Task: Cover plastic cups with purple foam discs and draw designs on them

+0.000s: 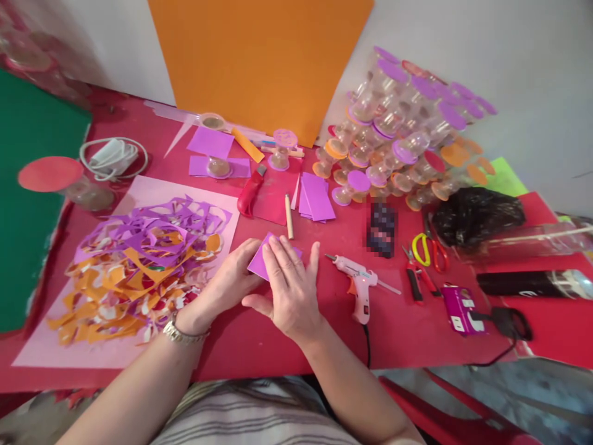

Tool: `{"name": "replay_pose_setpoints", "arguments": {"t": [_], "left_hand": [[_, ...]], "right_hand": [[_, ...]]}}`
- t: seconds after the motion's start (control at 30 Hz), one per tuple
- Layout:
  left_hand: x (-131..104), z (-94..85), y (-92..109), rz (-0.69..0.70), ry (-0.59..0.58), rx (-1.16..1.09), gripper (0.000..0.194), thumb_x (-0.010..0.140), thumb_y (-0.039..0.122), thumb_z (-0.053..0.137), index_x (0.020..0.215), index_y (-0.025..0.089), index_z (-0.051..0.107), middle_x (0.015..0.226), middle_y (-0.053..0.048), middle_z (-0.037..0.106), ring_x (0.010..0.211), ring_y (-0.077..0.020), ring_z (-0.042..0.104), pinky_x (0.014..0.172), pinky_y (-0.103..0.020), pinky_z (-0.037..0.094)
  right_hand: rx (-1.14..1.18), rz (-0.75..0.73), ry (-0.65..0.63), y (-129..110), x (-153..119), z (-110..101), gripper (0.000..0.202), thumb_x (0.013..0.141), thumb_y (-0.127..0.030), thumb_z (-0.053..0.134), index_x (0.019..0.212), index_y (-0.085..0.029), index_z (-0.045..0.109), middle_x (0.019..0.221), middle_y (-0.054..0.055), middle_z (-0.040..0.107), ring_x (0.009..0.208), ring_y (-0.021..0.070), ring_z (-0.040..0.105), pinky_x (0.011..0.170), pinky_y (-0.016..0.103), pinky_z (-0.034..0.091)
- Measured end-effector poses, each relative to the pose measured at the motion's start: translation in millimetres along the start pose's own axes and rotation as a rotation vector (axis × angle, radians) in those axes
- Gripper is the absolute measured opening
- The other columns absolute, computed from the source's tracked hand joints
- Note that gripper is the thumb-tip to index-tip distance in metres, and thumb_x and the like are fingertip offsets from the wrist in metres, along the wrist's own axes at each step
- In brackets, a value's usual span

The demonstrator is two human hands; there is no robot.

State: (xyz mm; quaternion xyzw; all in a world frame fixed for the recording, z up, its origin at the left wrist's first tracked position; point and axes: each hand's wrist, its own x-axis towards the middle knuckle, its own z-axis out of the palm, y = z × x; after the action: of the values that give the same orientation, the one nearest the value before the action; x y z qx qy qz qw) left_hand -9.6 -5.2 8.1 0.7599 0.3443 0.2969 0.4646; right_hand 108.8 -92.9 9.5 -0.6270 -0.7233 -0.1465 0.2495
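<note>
A purple craft-foam piece (258, 262) is between my hands over the red table's front middle. My left hand (237, 272) grips its left side, with the fingertips partly hidden beneath it. Across its top lies my right hand (291, 290), palm down, with fingers stretched out and the thumb apart. Just beyond them is a short pencil (289, 216), beside a stack of purple foam rectangles (317, 198). A red-handled cutter (251, 191) rests further left.
Purple and orange foam scraps (148, 266) are heaped on a pink sheet (44, 352) at left. A glue gun (359, 284) lies right of my hands, with pliers (417, 281) and scissors (430, 250) beyond. Clear plastic cups with coloured foam discs (393, 136) stand stacked behind.
</note>
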Motion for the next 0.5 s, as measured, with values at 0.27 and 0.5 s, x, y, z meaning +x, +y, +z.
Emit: {"name": "replay_pose_setpoints", "arguments": {"t": [0.27, 0.5], "left_hand": [[2.7, 0.0, -6.6, 0.032, -0.066, 0.045, 0.024, 0.067, 0.007, 0.055, 0.088, 0.017, 0.062, 0.091, -0.003, 0.063, 0.087, -0.0197, 0.061, 0.081, -0.035, 0.056], [1.0, -3.8, -3.5, -0.089, -0.116, -0.081, 0.037, 0.065, 0.011, 0.056, 0.101, 0.016, 0.063, 0.091, -0.001, 0.069, 0.087, -0.0198, 0.065, 0.082, -0.034, 0.056]], "right_hand": [[0.004, -0.018, -0.011, -2.3, 1.6, -3.2, 0.057, 0.099, -0.051, 0.037, 0.131, -0.008, 0.057, 0.136, 0.015, 0.060, 0.134, 0.0237, 0.049, 0.122, 0.057, 0.000], [0.021, -0.008, -0.010, -2.7, 3.3, -2.5, 0.059, 0.098, -0.053, 0.038, 0.133, -0.008, 0.054, 0.136, 0.014, 0.061, 0.133, 0.0220, 0.050, 0.123, 0.055, 0.001]]}}
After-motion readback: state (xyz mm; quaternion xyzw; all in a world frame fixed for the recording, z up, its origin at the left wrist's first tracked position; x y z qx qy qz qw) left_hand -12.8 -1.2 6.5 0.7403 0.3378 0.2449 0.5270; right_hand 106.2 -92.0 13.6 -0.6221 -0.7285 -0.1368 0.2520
